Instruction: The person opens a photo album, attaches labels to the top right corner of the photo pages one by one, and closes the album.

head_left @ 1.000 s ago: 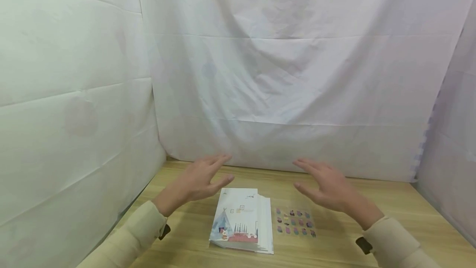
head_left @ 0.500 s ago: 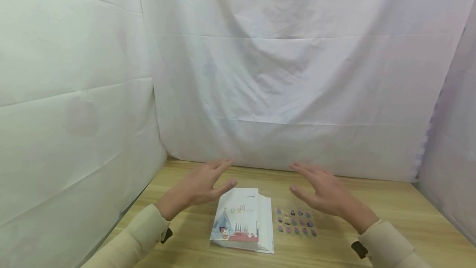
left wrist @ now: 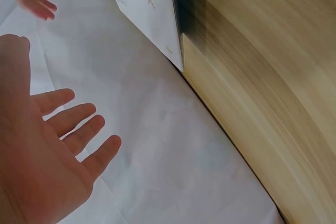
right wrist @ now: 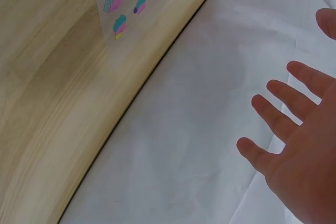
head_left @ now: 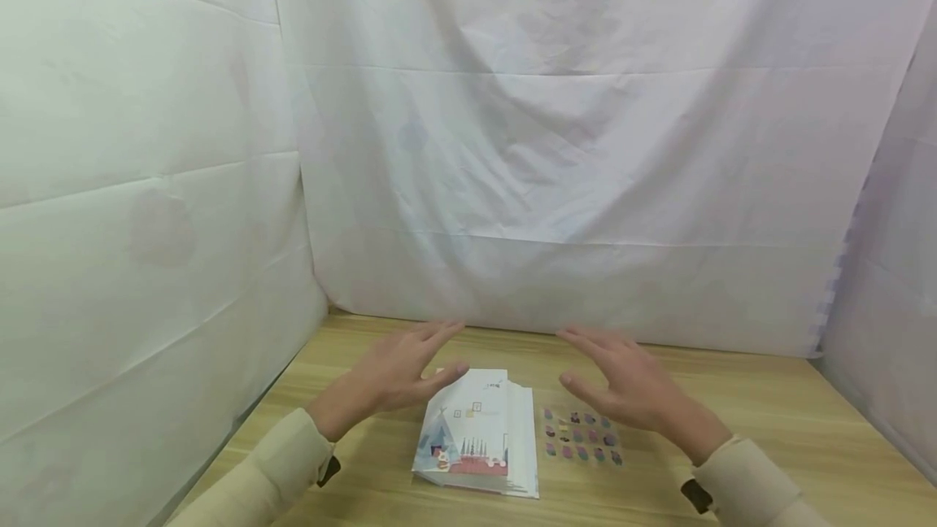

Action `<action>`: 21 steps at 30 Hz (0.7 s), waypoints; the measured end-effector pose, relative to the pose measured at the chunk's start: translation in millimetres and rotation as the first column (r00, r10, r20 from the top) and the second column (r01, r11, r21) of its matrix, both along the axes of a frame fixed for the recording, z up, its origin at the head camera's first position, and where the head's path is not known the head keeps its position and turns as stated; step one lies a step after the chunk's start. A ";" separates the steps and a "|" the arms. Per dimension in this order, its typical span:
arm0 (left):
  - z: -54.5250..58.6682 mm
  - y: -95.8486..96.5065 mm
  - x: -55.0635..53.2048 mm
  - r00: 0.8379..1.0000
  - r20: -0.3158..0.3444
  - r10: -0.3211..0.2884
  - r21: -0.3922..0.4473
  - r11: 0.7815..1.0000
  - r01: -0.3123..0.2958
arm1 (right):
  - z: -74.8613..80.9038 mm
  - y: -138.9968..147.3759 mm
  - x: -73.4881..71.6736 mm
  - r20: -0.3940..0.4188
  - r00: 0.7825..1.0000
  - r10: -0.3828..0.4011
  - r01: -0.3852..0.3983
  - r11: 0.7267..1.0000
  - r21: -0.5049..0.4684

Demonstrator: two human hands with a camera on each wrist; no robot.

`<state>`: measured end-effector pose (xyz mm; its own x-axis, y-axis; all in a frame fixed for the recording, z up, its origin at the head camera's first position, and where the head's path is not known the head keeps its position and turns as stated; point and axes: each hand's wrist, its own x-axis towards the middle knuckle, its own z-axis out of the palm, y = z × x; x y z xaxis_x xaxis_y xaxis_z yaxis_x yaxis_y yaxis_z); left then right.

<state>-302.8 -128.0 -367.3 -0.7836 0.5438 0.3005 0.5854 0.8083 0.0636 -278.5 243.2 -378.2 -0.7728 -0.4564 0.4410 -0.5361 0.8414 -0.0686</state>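
Note:
My left hand hovers over the table with straight, spread fingers and holds nothing. In the head view its thumb overlaps the upper left corner of a white book with a blue tent drawn on its cover. Some white booklets or pages stick out under the book's right side. My right hand, fingers also extended, is in the air above and right of a clear sticker sheet with rows of pink, purple and teal stickers. The wrist views show both the left palm and the right palm bare.
A wood-grain table lies under everything. White cloth hangs behind it and along the left side, with more cloth at the right. Dark bands show at both cuffs.
Both hands have moved slightly toward each other and a little lower in the head view. The book and the sticker sheet have stayed in place.

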 end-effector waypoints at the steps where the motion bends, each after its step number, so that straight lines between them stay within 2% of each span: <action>1: -0.1 0.2 0.8 1.000 0.001 -0.002 0.001 1.000 0.002 | -0.8 -0.8 0.0 0.001 1.000 0.002 -0.002 1.000 -0.001; 13: -6.0 3.8 2.4 0.999 0.018 -0.044 0.026 0.999 0.043 | -6.7 -9.7 1.7 0.031 0.999 0.021 -0.020 1.000 -0.017; 21: -10.7 7.8 5.1 0.997 -0.009 -0.078 0.045 0.996 0.079 | -9.4 -14.1 2.8 0.042 0.998 0.038 -0.037 0.999 -0.024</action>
<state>-297.7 -120.2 -378.0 -0.7367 0.5891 0.3321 0.6474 0.7562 0.0946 -275.7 229.2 -387.6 -0.7737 -0.4753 0.4190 -0.5631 0.8189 -0.1109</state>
